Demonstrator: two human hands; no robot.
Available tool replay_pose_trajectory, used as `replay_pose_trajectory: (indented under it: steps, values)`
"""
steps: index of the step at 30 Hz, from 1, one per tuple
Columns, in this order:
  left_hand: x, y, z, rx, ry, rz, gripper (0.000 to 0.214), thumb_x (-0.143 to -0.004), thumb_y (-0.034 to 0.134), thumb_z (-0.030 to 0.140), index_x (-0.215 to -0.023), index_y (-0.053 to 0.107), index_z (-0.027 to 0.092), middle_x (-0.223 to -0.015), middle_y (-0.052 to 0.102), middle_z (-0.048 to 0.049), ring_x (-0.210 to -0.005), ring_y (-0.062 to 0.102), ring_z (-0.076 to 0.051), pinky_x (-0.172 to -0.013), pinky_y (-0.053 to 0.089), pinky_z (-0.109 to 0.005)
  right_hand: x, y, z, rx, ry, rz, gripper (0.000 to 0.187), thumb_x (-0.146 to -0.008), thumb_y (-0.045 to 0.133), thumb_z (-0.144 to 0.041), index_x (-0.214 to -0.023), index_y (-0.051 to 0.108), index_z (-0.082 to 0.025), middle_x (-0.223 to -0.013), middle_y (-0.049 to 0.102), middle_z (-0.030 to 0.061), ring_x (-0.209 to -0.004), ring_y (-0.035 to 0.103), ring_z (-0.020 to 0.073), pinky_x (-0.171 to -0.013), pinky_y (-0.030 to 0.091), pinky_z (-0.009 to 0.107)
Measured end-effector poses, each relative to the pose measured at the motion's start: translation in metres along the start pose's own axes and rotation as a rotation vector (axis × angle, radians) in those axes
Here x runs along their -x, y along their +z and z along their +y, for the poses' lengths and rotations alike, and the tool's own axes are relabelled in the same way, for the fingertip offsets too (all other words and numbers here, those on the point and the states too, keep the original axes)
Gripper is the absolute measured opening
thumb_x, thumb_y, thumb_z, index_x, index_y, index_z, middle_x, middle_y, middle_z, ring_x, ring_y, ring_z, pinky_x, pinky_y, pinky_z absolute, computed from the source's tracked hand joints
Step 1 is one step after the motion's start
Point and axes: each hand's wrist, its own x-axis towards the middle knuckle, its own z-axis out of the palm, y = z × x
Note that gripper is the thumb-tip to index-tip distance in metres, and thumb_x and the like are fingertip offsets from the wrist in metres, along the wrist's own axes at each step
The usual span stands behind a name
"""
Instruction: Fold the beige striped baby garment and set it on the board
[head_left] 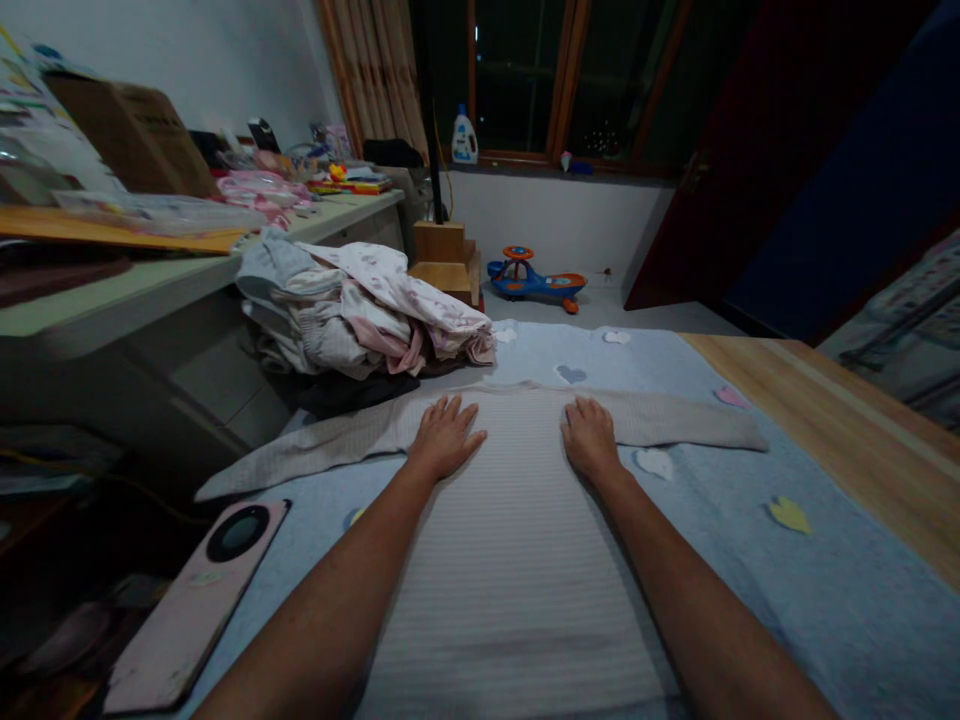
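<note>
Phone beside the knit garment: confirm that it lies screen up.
No, the phone lies back up, with its round camera housing showing on top.

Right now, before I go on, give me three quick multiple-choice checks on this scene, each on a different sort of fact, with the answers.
1. Where does the white laundry bottle stand?
A) on the windowsill
B) on the desk
C) on the floor

2. What colour is the blanket under the garment?
A) dark red
B) pale blue
C) yellow

3. How do the left hand and right hand rest on the ribbed pale knit garment?
A) each gripping a sleeve
B) lifted clear of it
C) flat, palms down

1: A, the bottle stands on the sill in front of the dark window.
2: B, pale blue shows on both sides of the garment.
3: C, both hands lie flat with fingers spread on the garment's body.
</note>
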Motion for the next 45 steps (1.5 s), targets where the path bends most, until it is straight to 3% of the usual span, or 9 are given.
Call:
replay_pose_trajectory:
  steps: [4, 6, 14, 23, 33, 38, 40, 43, 45]
  values:
    - [0.0, 0.0, 0.001, -0.013, 0.006, 0.013, 0.059, -0.096, 0.041, 0.057, -0.146, 0.048, 0.025, -0.156, 0.04, -0.0137, -0.145, 0.032, -0.035, -0.116, 0.026, -0.052, 0.019, -0.002, -0.028, -0.102, -0.205, -0.018, 0.041, -0.096, 0.045, -0.024, -0.134, 0.058, -0.014, -0.148, 0.049, 0.0145, -0.137, 0.041, 0.0257, -0.116, 0.027, 0.039]
    - [0.0, 0.0, 0.001, -0.019, 0.005, 0.012, 0.058, -0.096, 0.041, 0.055, -0.145, 0.048, 0.025, -0.156, 0.041, -0.0136, -0.145, 0.032, -0.035, -0.116, 0.026, -0.051, 0.026, 0.0, -0.036, -0.147, -0.236, -0.041, 0.04, -0.096, 0.044, -0.023, -0.132, 0.059, -0.015, -0.145, 0.053, 0.0128, -0.133, 0.045, 0.0237, -0.115, 0.029, 0.037]
    - [0.002, -0.003, 0.001, -0.011, 0.0, 0.021, 0.055, -0.097, 0.041, 0.052, -0.143, 0.05, 0.024, -0.155, 0.043, -0.0119, -0.144, 0.034, -0.032, -0.117, 0.027, -0.048, 0.03, -0.005, -0.035, -0.215, -0.217, -0.049, 0.042, -0.094, 0.05, -0.029, -0.133, 0.059, -0.016, -0.146, 0.052, 0.0127, -0.135, 0.044, 0.0239, -0.116, 0.028, 0.038]
    - [0.0, -0.002, 0.0, -0.008, -0.003, 0.023, 0.056, -0.096, 0.042, 0.052, -0.144, 0.049, 0.024, -0.155, 0.043, -0.012, -0.144, 0.034, -0.032, -0.116, 0.028, -0.048, 0.03, -0.007, -0.043, -0.137, -0.175, -0.162, 0.059, -0.095, 0.047, -0.046, -0.148, 0.045, -0.018, -0.16, 0.033, 0.013, -0.148, 0.026, 0.0326, -0.119, 0.018, 0.049]
    - [0.001, 0.0, 0.001, -0.007, -0.007, 0.044, 0.054, -0.096, 0.045, 0.051, -0.142, 0.051, 0.024, -0.153, 0.046, -0.0116, -0.143, 0.036, -0.031, -0.116, 0.029, -0.049, 0.028, -0.004, -0.044, -0.128, -0.159, -0.158, 0.058, -0.098, 0.045, -0.047, -0.149, 0.044, -0.02, -0.161, 0.033, 0.0112, -0.148, 0.027, 0.032, -0.118, 0.02, 0.05]
    - [0.003, -0.006, 0.007, -0.017, 0.156, 0.133, 0.035, -0.096, 0.046, 0.03, -0.125, 0.064, 0.021, -0.139, 0.057, -0.0123, -0.131, 0.048, -0.027, -0.113, 0.035, -0.045, 0.027, -0.002, -0.042, -0.124, -0.164, -0.134, 0.051, -0.1, 0.042, -0.042, -0.147, 0.046, -0.022, -0.159, 0.037, 0.0095, -0.146, 0.03, 0.0302, -0.117, 0.022, 0.048]
    - [0.01, -0.01, 0.013, -0.014, 0.249, 0.104, 0.032, -0.096, 0.044, 0.023, -0.119, 0.067, 0.022, -0.132, 0.062, -0.0111, -0.124, 0.053, -0.024, -0.109, 0.039, -0.042, 0.027, -0.002, -0.041, -0.127, -0.174, -0.124, 0.051, -0.1, 0.042, -0.042, -0.146, 0.047, -0.021, -0.159, 0.038, 0.01, -0.145, 0.031, 0.0303, -0.117, 0.022, 0.047]
    - [0.031, -0.015, 0.027, 0.009, 0.318, -0.003, 0.033, -0.098, 0.042, 0.027, -0.122, 0.066, 0.023, -0.127, 0.064, -0.0101, -0.117, 0.057, -0.023, -0.105, 0.043, -0.04, 0.026, -0.002, -0.04, -0.13, -0.181, -0.112, 0.051, -0.1, 0.044, -0.042, -0.145, 0.048, -0.02, -0.158, 0.038, 0.0107, -0.145, 0.032, 0.0306, -0.117, 0.023, 0.047]
    - [0.051, -0.016, 0.035, 0.026, 0.322, -0.048, 0.04, -0.098, 0.045, 0.039, -0.131, 0.061, 0.022, -0.137, 0.059, -0.0113, -0.127, 0.051, -0.026, -0.11, 0.04, -0.042, 0.026, -0.002, -0.039, -0.131, -0.18, -0.115, 0.051, -0.099, 0.045, -0.042, -0.145, 0.049, -0.02, -0.158, 0.039, 0.0109, -0.145, 0.032, 0.0302, -0.117, 0.023, 0.046]
